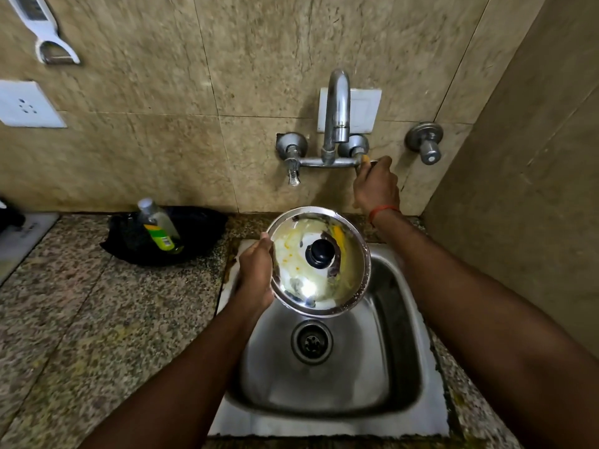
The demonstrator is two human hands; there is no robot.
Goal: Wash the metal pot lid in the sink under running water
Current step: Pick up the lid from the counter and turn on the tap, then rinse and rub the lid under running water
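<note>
Both my forearms reach forward from the bottom edge, one on each side of the steel sink (372, 367), whose round drain (311, 342) lies between them. My left grip (256, 270) holds the metal pot lid (327, 291) by its left rim, thumb on the upper face and fingers curled underneath. I hold the lid in the air over the back left part of the basin, tilted, with its black knob (319, 254) facing up toward me. Yellow smears and pale streaks mark its shiny top.

My right grip (376, 186) is up at the wall tap (337, 105), fingers curled round the tap handle (372, 162) at the right end of the cross pipe; the handle is nearly all hidden under my fingers. A red thread (384, 210) circles that wrist. The curved spout rises above the pipe's middle, and a second handle (293, 175) hangs at the left end. Further right on the tiled wall sits a separate round valve (424, 142).

On the speckled stone worktop (81, 303), left of the sink, a clear bottle (158, 226) with a green and yellow label leans in a black bag (194, 228). A white wall socket (27, 105) and a white peeler (48, 37) hang on the wall at upper left.
</note>
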